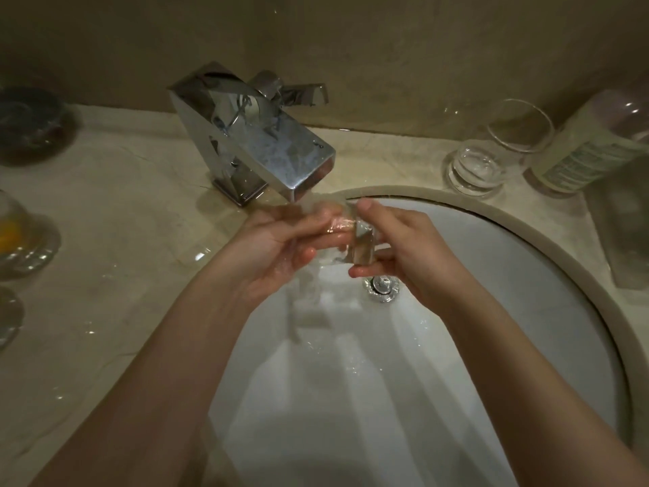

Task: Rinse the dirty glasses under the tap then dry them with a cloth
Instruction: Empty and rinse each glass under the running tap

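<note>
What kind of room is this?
Probably a bathroom: a round white sink set in a marble-look counter, a chrome tap running, and both hands rinsing a glass.

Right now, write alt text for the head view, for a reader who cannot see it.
Two hands hold a clear glass on its side under a running chrome tap above a white sink: the right hand grips its base, the left hand has fingers inside. Another glass lies on the counter at right.
</note>
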